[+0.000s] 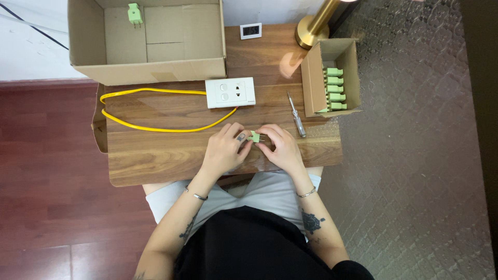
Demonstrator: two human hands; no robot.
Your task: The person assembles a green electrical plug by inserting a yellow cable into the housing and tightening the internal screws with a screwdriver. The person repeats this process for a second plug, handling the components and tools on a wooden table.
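On the desk (155, 155), a yellow cable (155, 127) loops left of a white socket (230, 93), below which the left hand (224, 148) and right hand (280, 147) together pinch a green plug (254, 137), a screwdriver (296, 115) and a box (311, 78) of plugs to the right.

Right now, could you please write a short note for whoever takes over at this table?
Left hand and right hand: both pinch one green plug between them, just above the table's near edge.
Nearby: white socket panel with yellow cable; screwdriver to the right, untouched.
Done, it seems: one plug lies in the big box.
Left: about five more plugs in the small box.
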